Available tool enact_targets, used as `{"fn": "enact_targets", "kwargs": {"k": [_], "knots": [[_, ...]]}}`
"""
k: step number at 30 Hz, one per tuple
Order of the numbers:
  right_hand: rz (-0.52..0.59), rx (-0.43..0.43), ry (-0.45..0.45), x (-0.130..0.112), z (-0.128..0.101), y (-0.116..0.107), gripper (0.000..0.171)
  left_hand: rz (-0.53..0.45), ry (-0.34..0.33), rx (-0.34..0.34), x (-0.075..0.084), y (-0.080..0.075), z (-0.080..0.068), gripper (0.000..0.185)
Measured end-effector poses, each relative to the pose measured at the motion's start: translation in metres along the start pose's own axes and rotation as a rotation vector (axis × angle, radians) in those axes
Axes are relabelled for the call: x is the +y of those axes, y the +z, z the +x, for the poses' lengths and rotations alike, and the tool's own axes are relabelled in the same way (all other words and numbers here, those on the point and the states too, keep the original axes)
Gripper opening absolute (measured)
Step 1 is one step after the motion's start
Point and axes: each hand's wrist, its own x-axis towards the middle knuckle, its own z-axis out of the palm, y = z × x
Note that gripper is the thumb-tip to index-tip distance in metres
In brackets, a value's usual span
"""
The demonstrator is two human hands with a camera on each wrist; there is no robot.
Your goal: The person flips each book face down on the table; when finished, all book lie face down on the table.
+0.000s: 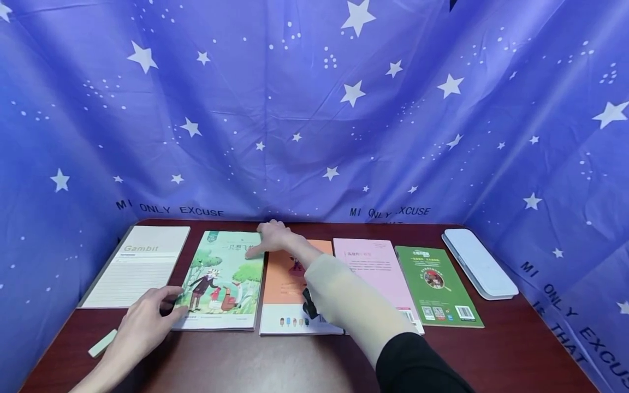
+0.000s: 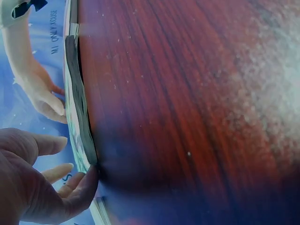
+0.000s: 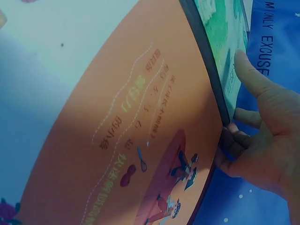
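Note:
A green picture book (image 1: pixel 223 278) with cartoon animals on its cover lies flat between my two hands. At its near left corner is my left hand (image 1: pixel 147 319); in the left wrist view its lower fingertips (image 2: pixel 91 176) touch the corner, while the thumb stands apart over the cover. My right hand (image 1: pixel 277 238) reaches across to the far right corner. There its thumb lies over the cover, and the other fingers (image 3: pixel 229 140) curl at the corner's edge. Beneath my right forearm is an orange and white book (image 1: pixel 285 286), right beside the green one.
To the right lie a pink book (image 1: pixel 368 262), a green book (image 1: pixel 437 289) with barcodes, and a white case (image 1: pixel 479 262). At left are a Gambit notebook (image 1: pixel 142 267) and a small pale eraser-like block (image 1: pixel 102 344). A starry blue curtain (image 1: pixel 295 109) hangs behind the table (image 1: pixel 295 365).

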Motion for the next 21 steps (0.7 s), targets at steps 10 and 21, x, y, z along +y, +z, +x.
{"fn": "enact_targets", "kwargs": {"k": [10,21], "knots": [[0.022,0.034,0.07,-0.006,0.002,0.008,0.086,0.006,-0.014,-0.083,-0.002,-0.003,0.005,0.068],[0.053,0.064,0.122,-0.006,0.009,0.011,0.088,0.02,-0.017,-0.111,-0.001,-0.002,0.009,0.075]]}}
